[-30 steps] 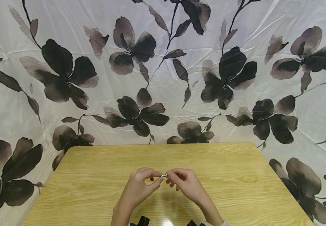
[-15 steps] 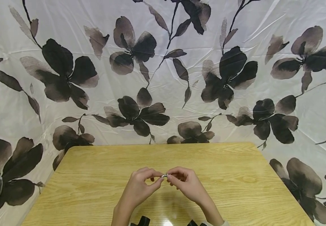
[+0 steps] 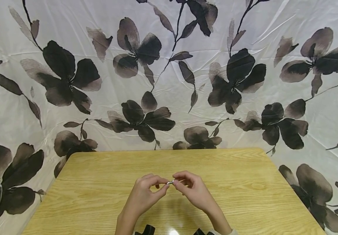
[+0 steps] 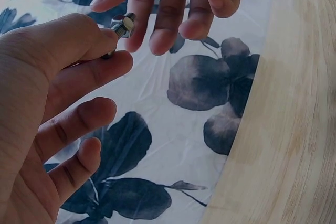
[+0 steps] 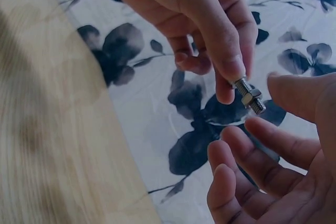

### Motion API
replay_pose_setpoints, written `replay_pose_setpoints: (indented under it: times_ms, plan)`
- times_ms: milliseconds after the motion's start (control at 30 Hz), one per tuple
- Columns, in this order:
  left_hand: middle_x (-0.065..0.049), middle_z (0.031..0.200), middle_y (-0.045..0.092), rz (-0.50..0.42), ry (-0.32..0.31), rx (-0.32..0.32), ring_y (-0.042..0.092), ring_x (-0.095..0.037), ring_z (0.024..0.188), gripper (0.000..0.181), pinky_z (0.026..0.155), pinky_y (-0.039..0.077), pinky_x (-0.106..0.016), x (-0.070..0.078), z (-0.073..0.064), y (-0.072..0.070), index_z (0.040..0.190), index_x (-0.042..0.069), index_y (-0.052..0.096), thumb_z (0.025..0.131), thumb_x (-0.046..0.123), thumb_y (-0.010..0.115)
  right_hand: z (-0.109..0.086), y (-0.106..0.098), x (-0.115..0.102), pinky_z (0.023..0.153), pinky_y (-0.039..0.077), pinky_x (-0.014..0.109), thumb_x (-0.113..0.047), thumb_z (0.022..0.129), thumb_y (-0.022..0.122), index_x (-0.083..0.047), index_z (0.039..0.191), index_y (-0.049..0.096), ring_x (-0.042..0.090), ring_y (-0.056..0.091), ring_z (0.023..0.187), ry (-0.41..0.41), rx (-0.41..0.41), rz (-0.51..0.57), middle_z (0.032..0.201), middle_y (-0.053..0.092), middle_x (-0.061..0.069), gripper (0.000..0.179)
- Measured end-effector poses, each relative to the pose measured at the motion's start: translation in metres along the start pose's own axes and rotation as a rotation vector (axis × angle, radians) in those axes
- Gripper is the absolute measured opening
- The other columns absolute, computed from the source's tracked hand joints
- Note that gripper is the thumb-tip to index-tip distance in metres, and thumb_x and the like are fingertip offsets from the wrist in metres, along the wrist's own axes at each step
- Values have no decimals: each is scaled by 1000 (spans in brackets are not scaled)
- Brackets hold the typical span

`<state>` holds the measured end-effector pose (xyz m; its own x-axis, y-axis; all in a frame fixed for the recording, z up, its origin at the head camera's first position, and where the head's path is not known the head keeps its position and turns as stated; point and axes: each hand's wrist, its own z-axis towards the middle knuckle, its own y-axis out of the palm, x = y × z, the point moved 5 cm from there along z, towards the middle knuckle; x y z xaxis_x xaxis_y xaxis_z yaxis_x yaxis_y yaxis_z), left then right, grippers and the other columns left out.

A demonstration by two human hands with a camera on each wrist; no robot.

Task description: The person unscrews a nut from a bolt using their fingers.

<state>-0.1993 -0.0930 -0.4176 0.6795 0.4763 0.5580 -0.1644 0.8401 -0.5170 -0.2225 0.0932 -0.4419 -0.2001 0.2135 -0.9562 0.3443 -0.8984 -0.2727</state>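
Between thumb and index finger, my left hand point(image 3: 145, 192) pinches a small metal bolt point(image 5: 258, 107) by one end. A hex nut point(image 5: 251, 97) sits partway along its thread, with the threaded tip showing beyond it. In the left wrist view the nut point(image 4: 119, 25) stands clear of the left fingertips. My right hand point(image 3: 196, 194) is just right of the bolt's free end. Its thumb and index finger are parted around the nut, and both wrist views show a gap to the metal. The bolt's other end is hidden in the left fingers.
Below both hands lies a light wood-grain table point(image 3: 245, 195). Behind it and at its sides hangs a white cloth point(image 3: 186, 81) with dark flower prints. Black wrist devices point(image 3: 149, 229) show at the bottom edge.
The right thumb and index finger were close together at the nut and have now spread apart, the index finger rising. The left hand and the bolt have stayed in place.
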Motion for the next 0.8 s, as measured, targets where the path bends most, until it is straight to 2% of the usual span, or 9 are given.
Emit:
replay_pose_setpoints:
  times_ms: [200, 433, 600, 800]
  plan:
    - [12, 82, 75, 0, -2, -4, 59, -6, 70, 13, 61, 48, -20, 0, 0, 1, 90, 16, 81, 82, 7, 86, 0, -2, 2, 70, 56, 31, -30, 104, 62, -8, 122, 71, 18, 68, 88, 24, 19, 14, 106, 73, 12, 29]
    - [11, 82, 75, -5, -1, -9, 58, -6, 70, 12, 62, 48, -21, 1, 0, 3, 91, 14, 81, 82, 7, 85, -1, -2, 0, 69, 55, 29, -29, 104, 62, -10, 112, 76, 13, 69, 88, -20, -8, -13, 101, 75, 13, 25]
    - [12, 81, 74, -3, 0, -7, 58, -6, 70, 12, 62, 48, -21, 1, 1, 3, 90, 15, 81, 83, 8, 85, -1, -2, 0, 70, 55, 28, -27, 104, 63, -8, 115, 74, 13, 71, 90, -24, -15, -4, 106, 75, 18, 25]
    - [14, 81, 73, 0, -21, -7, 57, -5, 71, 14, 62, 47, -21, 0, 0, 3, 90, 18, 81, 82, 8, 86, -1, -1, -2, 76, 57, 29, -23, 102, 67, -4, 119, 71, 23, 72, 96, -45, -23, 18, 110, 73, 24, 26]
